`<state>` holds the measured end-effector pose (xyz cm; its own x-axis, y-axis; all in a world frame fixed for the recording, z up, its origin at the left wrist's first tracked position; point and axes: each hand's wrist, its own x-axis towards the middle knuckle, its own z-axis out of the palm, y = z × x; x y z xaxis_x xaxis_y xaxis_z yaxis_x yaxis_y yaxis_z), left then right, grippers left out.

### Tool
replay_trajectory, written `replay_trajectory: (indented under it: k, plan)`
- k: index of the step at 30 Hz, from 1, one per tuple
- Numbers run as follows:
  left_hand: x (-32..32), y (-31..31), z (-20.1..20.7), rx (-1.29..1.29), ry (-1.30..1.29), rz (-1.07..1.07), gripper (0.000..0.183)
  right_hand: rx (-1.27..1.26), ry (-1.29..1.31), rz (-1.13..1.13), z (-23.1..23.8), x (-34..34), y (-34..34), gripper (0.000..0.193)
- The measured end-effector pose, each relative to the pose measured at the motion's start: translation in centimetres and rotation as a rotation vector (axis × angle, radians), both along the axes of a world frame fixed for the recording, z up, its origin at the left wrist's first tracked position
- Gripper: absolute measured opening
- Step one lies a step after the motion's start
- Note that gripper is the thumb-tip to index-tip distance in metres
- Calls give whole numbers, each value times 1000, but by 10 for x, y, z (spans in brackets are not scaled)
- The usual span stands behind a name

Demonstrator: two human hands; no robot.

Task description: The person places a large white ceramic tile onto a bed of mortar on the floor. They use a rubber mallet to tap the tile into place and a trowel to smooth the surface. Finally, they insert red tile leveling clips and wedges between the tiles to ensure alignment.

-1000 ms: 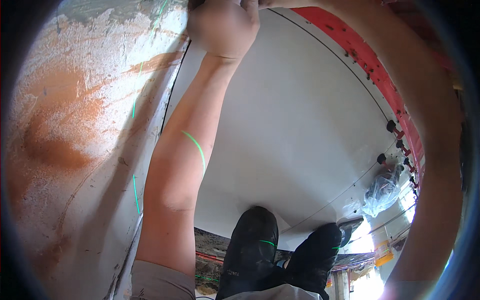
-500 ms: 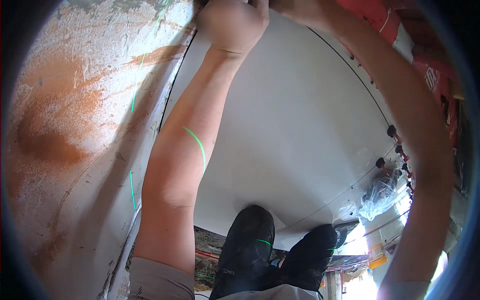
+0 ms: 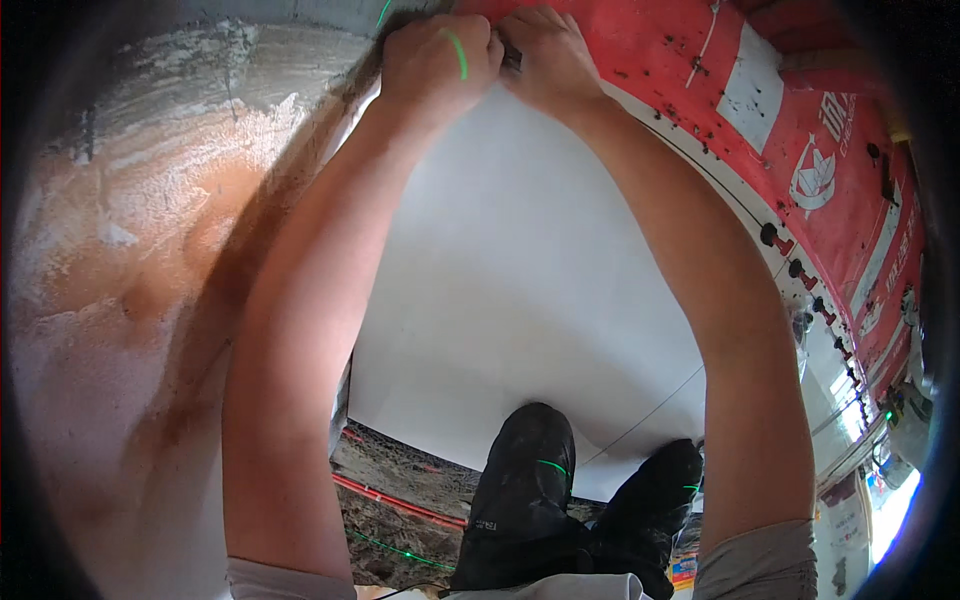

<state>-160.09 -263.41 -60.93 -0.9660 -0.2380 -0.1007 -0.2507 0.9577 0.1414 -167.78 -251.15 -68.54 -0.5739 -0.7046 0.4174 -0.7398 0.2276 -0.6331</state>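
Both my arms reach forward to the far end of a large white tile (image 3: 520, 260). My left hand (image 3: 440, 68) is closed like a fist, knuckles up, near the tile's far left corner. Right beside it, my right hand (image 3: 552, 62) has its fingers bent over and closed. A small dark thing (image 3: 511, 57) shows between the two hands; its kind is too hidden to tell. Whatever is under the fingers is out of sight. A green laser line crosses the back of my left hand.
A rough, partly plastered wall (image 3: 150, 270) runs along the left. Red printed sheeting (image 3: 690, 90) lies beyond the tile and to the right. Several black-and-red tile levelling clips (image 3: 797, 272) follow a seam at right. My knees (image 3: 535, 440) rest near the tile's close edge, by rough ground with red pipes (image 3: 400, 500).
My right arm has swung left, bringing that hand beside the left one. The view has shifted, so both hands and more of the red sheeting now show.
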Motion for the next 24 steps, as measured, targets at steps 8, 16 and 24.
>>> replay_trajectory:
  k: [8,16,24]
  plan:
    - [-13,-12,-21,-60,-53,38,37,64,31,-260,-9,23,-15,15]
    - [-37,-2,-37,-79,-239,303,49,141,-96,-492,-7,43,-20,20]
    - [-42,18,-39,77,-227,622,50,145,179,-566,-23,44,-18,39]
